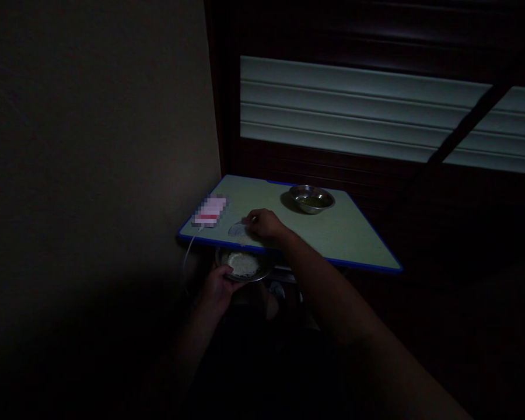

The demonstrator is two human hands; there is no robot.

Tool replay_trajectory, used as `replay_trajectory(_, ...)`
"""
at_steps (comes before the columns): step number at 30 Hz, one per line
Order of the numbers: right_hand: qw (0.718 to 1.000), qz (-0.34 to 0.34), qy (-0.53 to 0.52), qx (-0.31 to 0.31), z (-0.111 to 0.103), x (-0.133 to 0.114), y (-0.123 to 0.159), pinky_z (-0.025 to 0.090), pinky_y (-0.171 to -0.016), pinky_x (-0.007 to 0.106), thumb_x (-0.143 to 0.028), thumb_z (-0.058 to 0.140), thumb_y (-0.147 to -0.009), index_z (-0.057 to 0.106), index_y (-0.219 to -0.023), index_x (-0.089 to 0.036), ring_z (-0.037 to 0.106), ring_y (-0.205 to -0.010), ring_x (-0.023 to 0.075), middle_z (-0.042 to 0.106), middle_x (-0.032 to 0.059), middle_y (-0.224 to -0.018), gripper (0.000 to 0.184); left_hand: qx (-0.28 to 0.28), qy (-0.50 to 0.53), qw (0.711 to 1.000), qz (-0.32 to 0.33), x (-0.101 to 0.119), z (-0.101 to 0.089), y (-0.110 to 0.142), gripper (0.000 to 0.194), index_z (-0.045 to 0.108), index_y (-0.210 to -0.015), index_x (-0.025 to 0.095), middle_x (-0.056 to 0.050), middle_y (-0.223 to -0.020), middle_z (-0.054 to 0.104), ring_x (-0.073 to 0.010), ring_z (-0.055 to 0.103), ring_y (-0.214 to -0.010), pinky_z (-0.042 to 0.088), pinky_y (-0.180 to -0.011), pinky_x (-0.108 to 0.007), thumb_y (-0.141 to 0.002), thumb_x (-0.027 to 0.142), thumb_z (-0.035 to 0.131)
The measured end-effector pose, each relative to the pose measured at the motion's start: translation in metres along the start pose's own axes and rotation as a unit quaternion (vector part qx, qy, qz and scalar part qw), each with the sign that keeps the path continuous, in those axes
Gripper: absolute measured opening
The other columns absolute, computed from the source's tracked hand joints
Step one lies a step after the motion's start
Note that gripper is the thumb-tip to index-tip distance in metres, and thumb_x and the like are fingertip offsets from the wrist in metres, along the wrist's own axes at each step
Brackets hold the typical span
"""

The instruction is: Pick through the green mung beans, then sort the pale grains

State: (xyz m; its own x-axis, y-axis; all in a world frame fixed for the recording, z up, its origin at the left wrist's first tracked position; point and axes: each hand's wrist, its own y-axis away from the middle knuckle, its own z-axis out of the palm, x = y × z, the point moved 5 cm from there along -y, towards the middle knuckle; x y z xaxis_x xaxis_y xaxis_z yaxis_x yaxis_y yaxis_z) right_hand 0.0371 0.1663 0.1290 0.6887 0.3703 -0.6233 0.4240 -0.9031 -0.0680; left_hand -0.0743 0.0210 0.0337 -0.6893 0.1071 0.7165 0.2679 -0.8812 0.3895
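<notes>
My left hand (219, 290) grips the rim of a metal bowl (265, 274), thumb on the inner side. This bowl sits just under the table's near edge and contains a white, powdery or grainy substance (244, 264). Over the tabletop, my right hand (265, 224) is closed, fingertips pinching a thin, greyish, rounded flat piece (238, 228) that looks like a scraper; dim light hides its exact kind. Pale crumbs (244, 240) lie between that piece and the table edge, right above the bowl.
A small pale table (332, 233) with a blue rim stands against dark panelling. At its back right is a second metal bowl (312, 201) with something green inside. A blurred-out phone-like object (209, 211) with a white cable (186, 256) lies at the left, near the wall (114, 146).
</notes>
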Motion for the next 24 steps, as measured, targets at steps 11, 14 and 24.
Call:
replay_trajectory(11,1.0,-0.016,0.005,-0.016,0.0014,-0.0033,0.0072,0.047,-0.073,0.023,-0.016,0.068,-0.069,0.072,-0.096,-0.019,0.062,-0.073,0.0134,0.072,0.0024,-0.085,0.028,-0.009,-0.002,1.0,0.0,-0.0006,0.0001,0.0004,0.051,0.062,-0.105,0.025,-0.006,-0.101,0.068,-0.0271,0.066,-0.094,0.057,-0.075,-0.056,-0.06,0.003,0.053)
replay_trajectory(14,1.0,-0.015,-0.011,-0.022,0.0016,-0.0043,0.0094,0.047,-0.073,0.022,-0.015,0.068,-0.069,0.072,-0.095,-0.018,0.062,-0.074,0.0126,0.073,0.0025,-0.087,0.027,-0.003,-0.004,1.0,-0.007,-0.0015,-0.0008,-0.0004,0.051,0.061,-0.106,0.025,-0.007,-0.1,0.068,-0.0265,0.066,-0.093,0.057,-0.075,-0.055,-0.061,0.003,0.052)
replay_trajectory(24,0.997,-0.007,-0.07,-0.031,0.0039,0.0034,0.0096,0.042,-0.061,0.018,-0.012,0.067,-0.069,0.071,-0.094,-0.017,0.057,-0.063,0.009,0.068,-0.0002,-0.074,0.026,-0.012,0.001,1.0,-0.002,0.0018,0.0031,0.0043,0.063,0.058,-0.116,0.032,-0.004,-0.111,0.066,-0.0272,0.065,-0.097,0.056,-0.075,-0.056,-0.06,0.003,0.053)
